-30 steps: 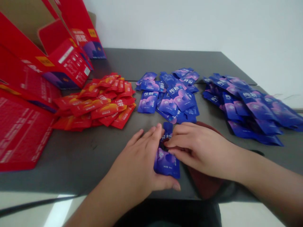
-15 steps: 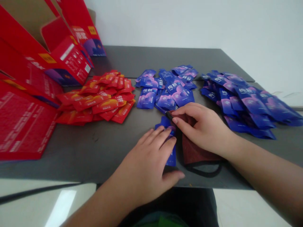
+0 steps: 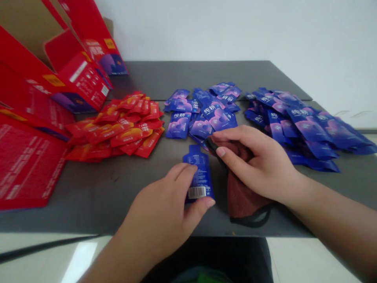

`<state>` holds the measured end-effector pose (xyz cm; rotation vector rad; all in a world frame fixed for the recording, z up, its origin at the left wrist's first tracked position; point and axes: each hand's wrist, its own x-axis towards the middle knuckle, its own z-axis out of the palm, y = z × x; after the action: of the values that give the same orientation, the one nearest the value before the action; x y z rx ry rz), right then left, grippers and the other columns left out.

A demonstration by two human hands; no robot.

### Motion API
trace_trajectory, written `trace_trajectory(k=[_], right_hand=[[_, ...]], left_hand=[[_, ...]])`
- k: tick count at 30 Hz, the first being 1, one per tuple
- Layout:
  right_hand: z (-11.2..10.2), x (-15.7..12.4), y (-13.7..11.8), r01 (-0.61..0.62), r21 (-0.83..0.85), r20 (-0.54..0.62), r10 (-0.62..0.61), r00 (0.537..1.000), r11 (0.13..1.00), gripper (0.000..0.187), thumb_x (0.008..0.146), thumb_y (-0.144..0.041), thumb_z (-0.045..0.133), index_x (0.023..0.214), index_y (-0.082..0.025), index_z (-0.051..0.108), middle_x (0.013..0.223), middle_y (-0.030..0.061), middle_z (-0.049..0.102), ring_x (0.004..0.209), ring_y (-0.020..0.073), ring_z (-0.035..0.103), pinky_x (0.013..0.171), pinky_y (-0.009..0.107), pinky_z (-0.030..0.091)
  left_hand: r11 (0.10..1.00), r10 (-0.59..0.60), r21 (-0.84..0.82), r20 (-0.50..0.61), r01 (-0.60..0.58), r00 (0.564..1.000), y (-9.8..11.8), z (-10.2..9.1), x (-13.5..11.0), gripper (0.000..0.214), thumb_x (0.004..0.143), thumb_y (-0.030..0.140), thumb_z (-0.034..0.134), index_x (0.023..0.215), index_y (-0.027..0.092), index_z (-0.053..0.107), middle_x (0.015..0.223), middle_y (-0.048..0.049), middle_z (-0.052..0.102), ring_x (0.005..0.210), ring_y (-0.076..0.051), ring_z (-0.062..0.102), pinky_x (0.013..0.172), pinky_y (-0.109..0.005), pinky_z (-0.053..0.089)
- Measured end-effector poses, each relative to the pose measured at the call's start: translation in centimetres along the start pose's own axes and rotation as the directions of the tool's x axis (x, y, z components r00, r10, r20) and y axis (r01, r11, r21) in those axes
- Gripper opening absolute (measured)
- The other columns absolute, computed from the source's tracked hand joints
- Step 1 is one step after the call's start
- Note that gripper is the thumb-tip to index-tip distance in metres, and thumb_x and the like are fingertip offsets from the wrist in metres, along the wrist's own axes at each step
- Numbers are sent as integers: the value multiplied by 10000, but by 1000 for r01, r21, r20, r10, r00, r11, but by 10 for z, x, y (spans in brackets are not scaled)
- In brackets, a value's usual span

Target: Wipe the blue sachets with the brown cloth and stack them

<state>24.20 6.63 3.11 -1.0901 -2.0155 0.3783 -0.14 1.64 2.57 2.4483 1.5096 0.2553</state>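
My left hand (image 3: 169,202) has its fingers curled over the left edge of a blue spouted sachet (image 3: 203,171), with the thumb at its lower edge. The sachet's printed side with a barcode faces up. In my right hand (image 3: 257,163) is a brown cloth pouch (image 3: 247,196) with black edging, its black rim pinched between thumb and fingers. A black loop lies at the pouch's near end. Just beyond my hands is a loose pile of blue sachets (image 3: 216,114). My right-hand fingertips are close to that pile's near edge.
Red sachets (image 3: 123,129) are heaped on the left of the grey table (image 3: 118,196). Another blue sachet heap (image 3: 306,122) lies on the right, beside my right forearm. Large red cartons (image 3: 26,165), one with open flaps, stand at the far left. A white wall (image 3: 206,31) rises behind.
My left hand has gone from lying spread over the sachet to gripping its left and lower edges, uncovering the barcode. My right hand keeps hold of the pouch's rim, which has opened slightly.
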Motion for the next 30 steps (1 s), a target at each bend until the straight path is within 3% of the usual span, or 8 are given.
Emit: trace_trajectory(k=[2, 4, 8, 10, 15, 18, 22, 30], right_hand=[[-2, 0, -2, 51, 47, 109, -56, 992, 998, 293, 1042, -238, 700, 1333, -241, 733, 1214, 52, 786, 1087, 219, 730, 962, 366, 581], [-4, 1, -7, 116, 118, 241, -142, 960, 986, 272, 1054, -224, 686, 1319, -197, 743, 1184, 66, 783, 1072, 195, 719, 955, 330, 567], [-3, 2, -17, 200, 250, 536, -307, 787, 947, 201, 1085, -249, 662, 1238, -190, 778, 1120, 44, 772, 1049, 179, 673, 980, 318, 510], [0, 2, -20, 216, 222, 604, -309, 735, 951, 192, 1099, -266, 640, 1198, -198, 790, 1098, 37, 764, 1017, 192, 640, 973, 343, 483], [9, 4, -23, 158, 155, 640, -221, 735, 975, 128, 1075, -233, 669, 1072, -208, 795, 1012, -1, 744, 1017, 193, 620, 976, 357, 441], [12, 7, -22, 122, 110, 647, -164, 745, 987, 144, 1076, -225, 656, 1029, -216, 791, 1028, 3, 743, 1044, 201, 638, 1006, 384, 433], [16, 11, -16, 107, 27, 612, -101, 785, 994, 162, 1087, -236, 629, 1033, -217, 781, 1055, 27, 720, 1057, 215, 648, 1023, 404, 448], [25, 20, -6, 122, -153, 518, -26, 855, 981, 183, 1066, -219, 609, 1038, -201, 788, 1015, 66, 711, 990, 241, 677, 927, 407, 531]], left_hand=[[999, 7, 37, -47, -6, 999, -7, 3, 3, 927, 914, 662, 763, 1612, 148, 434, 1622, -216, 560, 1369, -450, 654, 1049, -606, 616], [995, 61, 82, -96, -53, 994, -15, 9, 7, 1198, 801, 749, 839, 1672, 121, 308, 1677, -258, 487, 1510, -492, 511, 1200, -692, 466], [987, 159, 34, -12, -159, 987, -24, 20, 11, 1236, 834, 711, 821, 1702, 112, 176, 1724, -248, 430, 1627, -431, 365, 1318, -703, 277], [985, 172, -14, 29, -171, 985, -24, 20, 12, 1214, 851, 644, 824, 1704, 97, 155, 1732, -244, 418, 1631, -390, 374, 1343, -651, 264], [986, 158, -60, 41, -155, 987, -20, 16, 11, 1192, 858, 584, 841, 1703, 82, 167, 1731, -252, 414, 1620, -359, 406, 1355, -609, 263], [987, 144, -80, 43, -140, 989, -19, 17, 12, 1209, 856, 612, 856, 1705, 90, 172, 1727, -242, 425, 1610, -363, 424, 1351, -649, 253], [986, 134, -101, 30, -130, 991, -19, 18, 14, 1222, 856, 665, 850, 1707, 98, 180, 1726, -235, 427, 1605, -383, 427, 1343, -709, 219], [991, 110, -75, 14, -109, 994, -19, 18, 15, 1237, 825, 735, 842, 1689, 61, 267, 1725, -263, 410, 1632, -432, 357, 1342, -695, 230]])
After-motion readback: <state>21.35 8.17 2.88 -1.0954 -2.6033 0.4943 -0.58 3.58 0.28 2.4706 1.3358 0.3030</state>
